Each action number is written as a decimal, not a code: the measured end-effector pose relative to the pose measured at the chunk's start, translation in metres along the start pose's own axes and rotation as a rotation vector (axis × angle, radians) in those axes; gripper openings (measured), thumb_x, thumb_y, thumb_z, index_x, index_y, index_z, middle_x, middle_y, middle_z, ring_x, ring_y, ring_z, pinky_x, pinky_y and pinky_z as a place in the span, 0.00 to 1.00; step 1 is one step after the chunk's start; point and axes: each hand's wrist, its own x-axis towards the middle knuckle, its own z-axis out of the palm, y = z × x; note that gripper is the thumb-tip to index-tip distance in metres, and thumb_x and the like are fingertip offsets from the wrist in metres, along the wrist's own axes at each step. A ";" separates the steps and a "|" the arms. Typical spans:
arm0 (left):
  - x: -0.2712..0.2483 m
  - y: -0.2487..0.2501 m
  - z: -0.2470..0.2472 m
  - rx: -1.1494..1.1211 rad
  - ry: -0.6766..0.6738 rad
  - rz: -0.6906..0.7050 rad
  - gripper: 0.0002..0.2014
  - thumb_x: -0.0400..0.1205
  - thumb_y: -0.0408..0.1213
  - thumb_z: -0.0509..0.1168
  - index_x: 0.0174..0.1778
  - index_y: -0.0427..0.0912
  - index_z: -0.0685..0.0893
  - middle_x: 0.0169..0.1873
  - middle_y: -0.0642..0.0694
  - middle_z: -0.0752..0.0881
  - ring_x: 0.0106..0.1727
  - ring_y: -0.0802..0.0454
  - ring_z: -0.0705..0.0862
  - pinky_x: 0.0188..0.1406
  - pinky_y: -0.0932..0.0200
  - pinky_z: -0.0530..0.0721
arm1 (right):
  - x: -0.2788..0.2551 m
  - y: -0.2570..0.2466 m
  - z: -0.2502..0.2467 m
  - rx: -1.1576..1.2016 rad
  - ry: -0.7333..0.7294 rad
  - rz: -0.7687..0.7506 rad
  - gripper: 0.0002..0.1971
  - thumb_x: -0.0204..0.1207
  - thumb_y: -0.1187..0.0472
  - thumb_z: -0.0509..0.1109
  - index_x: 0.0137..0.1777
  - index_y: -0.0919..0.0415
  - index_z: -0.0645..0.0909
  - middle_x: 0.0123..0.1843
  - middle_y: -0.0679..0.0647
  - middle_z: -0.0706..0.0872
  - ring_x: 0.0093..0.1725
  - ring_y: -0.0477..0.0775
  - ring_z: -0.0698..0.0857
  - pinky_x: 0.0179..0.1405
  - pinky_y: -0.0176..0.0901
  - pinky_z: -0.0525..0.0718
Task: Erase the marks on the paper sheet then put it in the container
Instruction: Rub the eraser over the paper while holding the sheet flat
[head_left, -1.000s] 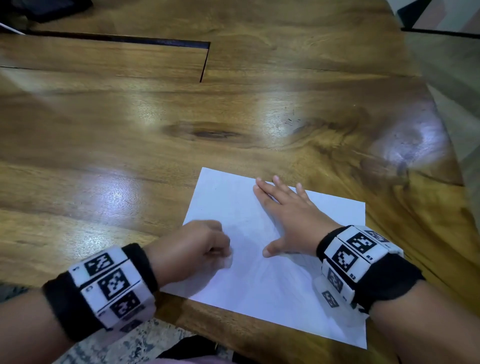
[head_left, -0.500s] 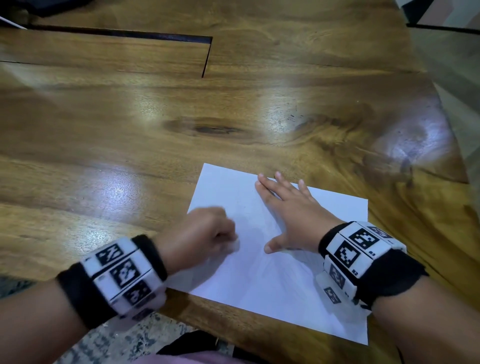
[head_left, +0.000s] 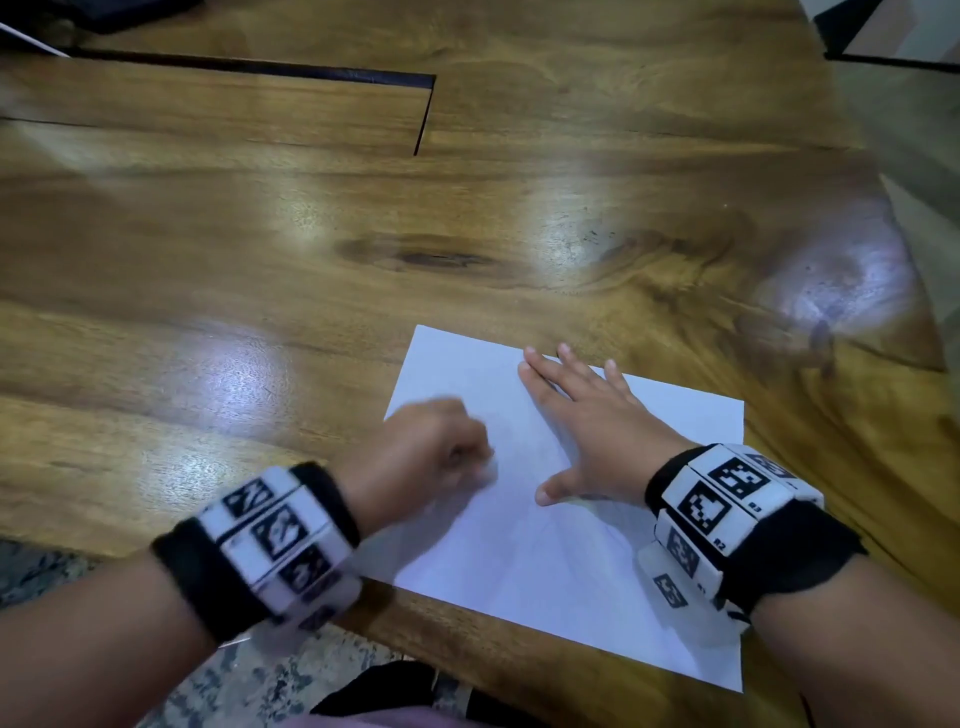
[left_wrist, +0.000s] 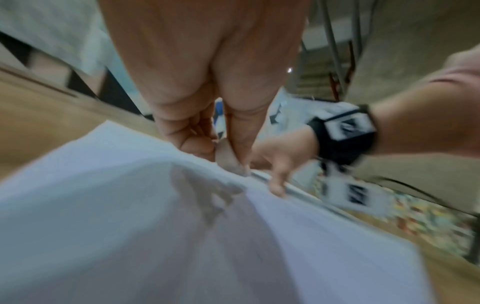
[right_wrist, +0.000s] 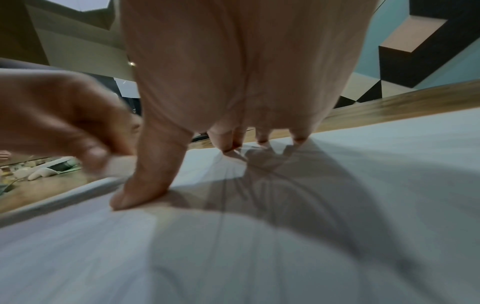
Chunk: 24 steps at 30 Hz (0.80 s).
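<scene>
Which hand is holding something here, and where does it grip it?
The left hand pinches a small eraser by its upper part between thumb and fingers, its lower end on the paper sheet. The right hand holds nothing; it presses flat on the sheet.

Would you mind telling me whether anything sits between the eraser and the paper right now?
Nothing visible does. The left hand pinches the eraser with its tip right at the paper, while the right hand presses flat on the sheet beside it. The container is not in view.
</scene>
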 end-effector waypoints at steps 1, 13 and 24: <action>0.009 0.000 -0.001 0.024 0.039 -0.018 0.06 0.73 0.41 0.70 0.37 0.41 0.85 0.35 0.44 0.81 0.37 0.49 0.80 0.33 0.64 0.68 | -0.001 0.000 0.000 -0.002 -0.004 0.002 0.60 0.66 0.38 0.75 0.83 0.52 0.32 0.83 0.41 0.29 0.81 0.48 0.28 0.80 0.57 0.31; -0.008 -0.002 0.003 0.027 -0.073 0.018 0.05 0.73 0.40 0.69 0.34 0.43 0.83 0.32 0.52 0.76 0.36 0.50 0.80 0.36 0.59 0.74 | 0.000 -0.001 0.002 -0.018 -0.021 0.004 0.60 0.66 0.38 0.74 0.82 0.52 0.31 0.83 0.41 0.28 0.81 0.49 0.28 0.79 0.56 0.31; -0.033 0.003 0.015 -0.070 -0.256 0.045 0.04 0.75 0.39 0.69 0.41 0.45 0.87 0.33 0.58 0.72 0.37 0.56 0.78 0.35 0.74 0.69 | 0.000 -0.001 0.000 -0.010 -0.019 0.009 0.60 0.66 0.38 0.74 0.82 0.52 0.31 0.83 0.42 0.28 0.81 0.49 0.28 0.81 0.57 0.32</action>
